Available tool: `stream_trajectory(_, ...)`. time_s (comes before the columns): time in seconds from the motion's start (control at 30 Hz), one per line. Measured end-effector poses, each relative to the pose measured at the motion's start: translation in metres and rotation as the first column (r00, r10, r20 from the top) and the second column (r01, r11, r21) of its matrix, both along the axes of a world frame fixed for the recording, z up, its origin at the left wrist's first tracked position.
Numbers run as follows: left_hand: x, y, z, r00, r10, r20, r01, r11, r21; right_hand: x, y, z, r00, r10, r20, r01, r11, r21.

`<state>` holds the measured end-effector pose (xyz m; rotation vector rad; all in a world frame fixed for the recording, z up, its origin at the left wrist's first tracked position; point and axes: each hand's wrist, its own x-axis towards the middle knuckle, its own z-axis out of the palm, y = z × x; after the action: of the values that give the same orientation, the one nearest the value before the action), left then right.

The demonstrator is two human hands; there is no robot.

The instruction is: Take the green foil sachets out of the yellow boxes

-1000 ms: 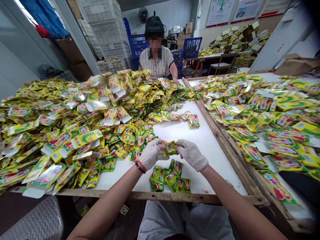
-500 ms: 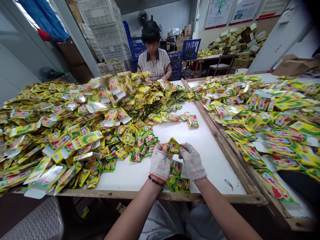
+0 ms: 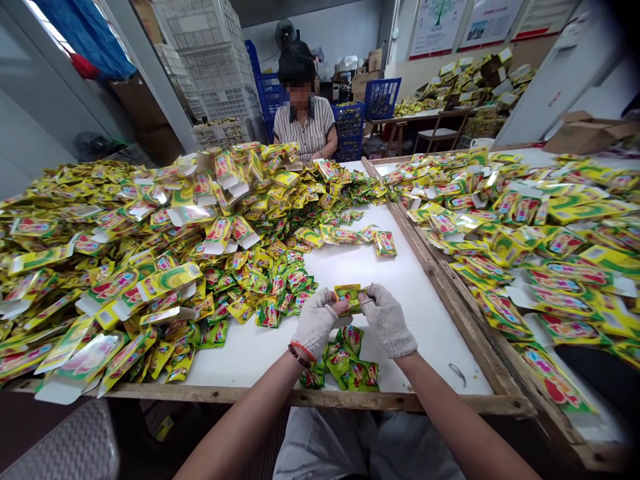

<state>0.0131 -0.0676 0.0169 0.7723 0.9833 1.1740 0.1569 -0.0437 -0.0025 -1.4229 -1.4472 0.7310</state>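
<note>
In front of me, above the white tabletop (image 3: 240, 360), both gloved hands hold one small yellow-and-green packet (image 3: 347, 297). My left hand (image 3: 316, 321) grips its left end, thumb on the near face. At the right end, the fingertips of my right hand (image 3: 389, 320) pinch the packet. White knit gloves leave the fingertips bare, and a dark beaded bracelet circles my left wrist. Several green sachets (image 3: 350, 363) lie on the table beneath and between my wrists. Whether the held packet is a small carton or a sachet is hard to tell.
A large heap of yellow cartons and sachets (image 3: 165, 267) covers the left. Beyond a wooden divider (image 3: 440, 287), more cartons (image 3: 545, 247) are spread on the right. Across the table sits a person in a striped shirt (image 3: 305, 127). A few cartons (image 3: 385, 244) lie mid-table.
The packet has turned to show a flatter, yellow-edged face. My left hand has shifted slightly left and rolled, uncovering more green sachets below. My right hand has barely moved.
</note>
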Motion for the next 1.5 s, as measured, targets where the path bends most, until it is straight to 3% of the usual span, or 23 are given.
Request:
stream_trajectory(0.1, 0.001, 0.014, -0.003, 0.998, -0.003, -0.063, 0.005, 0.999, 0.033, 0.000, 0.001, 0.004, 0.983, 0.070, -0.172, -0.080, 0.995, -0.052)
stream_trajectory(0.2, 0.002, 0.029, -0.008, 0.987, -0.040, -0.154, 0.051, 0.997, 0.065, 0.002, 0.014, 0.004, 0.939, 0.226, -0.261, -0.268, 0.954, -0.138)
stream_trajectory(0.27, 0.000, 0.036, -0.012, 0.962, -0.050, -0.269, 0.085, 0.989, 0.122, 0.006, 0.035, 0.001, 0.917, 0.313, -0.246, -0.361, 0.916, -0.178)
stream_trajectory(0.33, -0.006, 0.041, -0.015, 0.898, 0.002, -0.440, 0.104, 0.971, 0.216, 0.017, 0.070, 0.000, 0.932, 0.291, -0.214, -0.326, 0.933, -0.150)
stream_trajectory(0.4, -0.016, 0.045, -0.015, 0.753, 0.120, -0.647, 0.137, 0.933, 0.331, 0.035, 0.114, 0.001, 0.976, 0.143, -0.165, -0.153, 0.987, -0.048)
stream_trajectory(0.43, -0.022, 0.046, -0.015, 0.649, 0.186, -0.738, 0.178, 0.906, 0.385, 0.045, 0.139, 0.003, 0.990, 0.037, -0.136, -0.035, 0.999, 0.017)
stream_trajectory(0.5, -0.032, 0.049, -0.015, 0.443, 0.299, -0.845, 0.288, 0.845, 0.450, 0.062, 0.188, 0.007, 0.992, -0.078, -0.100, 0.084, 0.995, 0.062)
stream_trajectory(0.57, -0.039, 0.052, -0.017, 0.303, 0.372, -0.877, 0.375, 0.800, 0.469, 0.073, 0.230, 0.010, 0.990, -0.129, -0.055, 0.132, 0.989, 0.070)
stream_trajectory(0.67, -0.042, 0.058, -0.019, 0.206, 0.432, -0.878, 0.419, 0.772, 0.478, 0.068, 0.265, 0.007, 0.995, -0.095, 0.005, 0.095, 0.995, 0.041)
stream_trajectory(0.73, -0.043, 0.060, -0.019, 0.193, 0.473, -0.860, 0.415, 0.755, 0.508, 0.055, 0.265, 0.002, 1.000, -0.008, 0.027, 0.008, 1.000, 0.006)
stream_trajectory(0.83, -0.044, 0.060, -0.012, 0.207, 0.548, -0.811, 0.374, 0.721, 0.583, 0.034, 0.236, -0.004, 0.981, 0.189, 0.030, -0.186, 0.979, -0.079)
stream_trajectory(0.9, -0.045, 0.058, -0.006, 0.217, 0.582, -0.784, 0.353, 0.702, 0.619, 0.024, 0.214, -0.004, 0.924, 0.382, -0.001, -0.376, 0.910, -0.173)
stream_trajectory(0.93, -0.045, 0.056, -0.003, 0.224, 0.589, -0.776, 0.353, 0.693, 0.628, 0.019, 0.207, -0.002, 0.860, 0.509, -0.043, -0.505, 0.834, -0.224)
stream_trajectory(0.97, -0.044, 0.054, -0.002, 0.235, 0.591, -0.772, 0.362, 0.684, 0.634, 0.012, 0.204, 0.000, 0.821, 0.567, -0.070, -0.567, 0.792, -0.225)
stream_trajectory(1.0, -0.043, 0.052, -0.001, 0.248, 0.587, -0.770, 0.376, 0.675, 0.635, 0.004, 0.207, 0.003, 0.805, 0.588, -0.070, -0.590, 0.784, -0.195)
stream_trajectory(1.1, -0.039, 0.049, -0.006, 0.272, 0.557, -0.785, 0.421, 0.665, 0.617, -0.033, 0.240, 0.006, 0.900, 0.433, 0.047, -0.435, 0.899, 0.051)
stream_trajectory(1.13, -0.038, 0.049, -0.009, 0.270, 0.547, -0.792, 0.432, 0.667, 0.608, -0.050, 0.255, 0.006, 0.916, 0.392, 0.090, -0.400, 0.910, 0.109)
stream_trajectory(1.27, -0.039, 0.053, -0.018, 0.238, 0.533, -0.812, 0.451, 0.680, 0.579, -0.106, 0.291, -0.003, 0.888, 0.417, 0.196, -0.441, 0.891, 0.104)
stream_trajectory(1.37, -0.047, 0.058, -0.015, 0.184, 0.554, -0.812, 0.432, 0.696, 0.573, -0.110, 0.280, -0.010, 0.841, 0.483, 0.243, -0.508, 0.860, 0.046)
stream_trajectory(1.5, -0.061, 0.063, -0.004, 0.039, 0.547, -0.836, 0.341, 0.779, 0.526, -0.073, 0.228, -0.012, 0.801, 0.532, 0.274, -0.544, 0.838, -0.038)
